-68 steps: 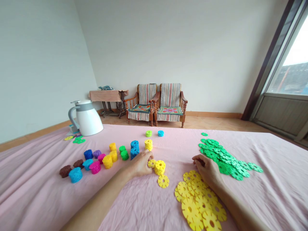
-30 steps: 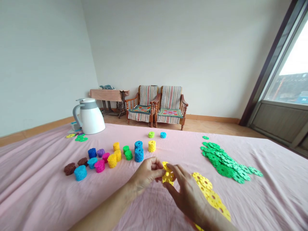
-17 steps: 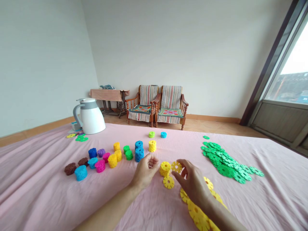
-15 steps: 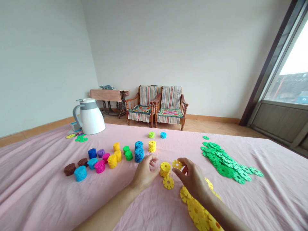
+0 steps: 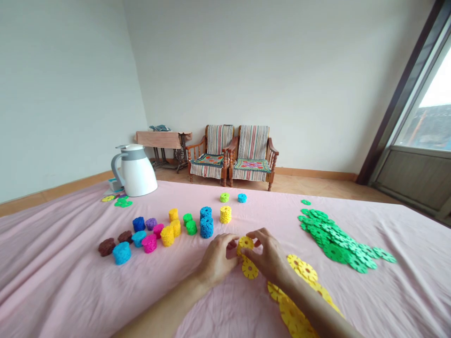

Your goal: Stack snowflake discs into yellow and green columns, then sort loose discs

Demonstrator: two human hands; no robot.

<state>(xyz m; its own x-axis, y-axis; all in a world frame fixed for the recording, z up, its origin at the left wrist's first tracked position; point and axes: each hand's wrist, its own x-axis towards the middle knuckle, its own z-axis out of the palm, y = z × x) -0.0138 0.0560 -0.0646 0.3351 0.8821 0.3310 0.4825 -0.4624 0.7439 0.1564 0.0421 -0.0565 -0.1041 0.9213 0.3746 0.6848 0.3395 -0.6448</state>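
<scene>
Standing in here, the pale wall [image 5: 246, 70] fills most of my view, then the tabletop [image 5: 70, 286] in a wrinkly pink cloth. There's a glass-and-panel door [image 5: 416, 176] off right, two wooden armchairs [image 5: 273, 148] with striped throws by the wall, and an iron-legged side table [image 5: 158, 139] next to them.

On the tabletop, a white thermal jug [image 5: 141, 176] with a grey handle sits far left. The little box [image 5: 115, 185] behind it is too small from here to tell if it's got print on it.

On the right there's a sprawling heap of green slotted discs [image 5: 340, 246], with a yellow disc heap [image 5: 293, 312] nearer, partly under the right forearm. Both hands are together at the middle: the left hand [image 5: 221, 256] is cupped against a short yellow stack [image 5: 245, 241], and the right hand [image 5: 268, 256] has thumb and finger clamped on its top.

Finished-looking stacks stand to the left, including pink [image 5: 149, 243] and brown [image 5: 106, 247] ones. One loose yellow disc [image 5: 252, 273] lies just in front of the hands.
</scene>
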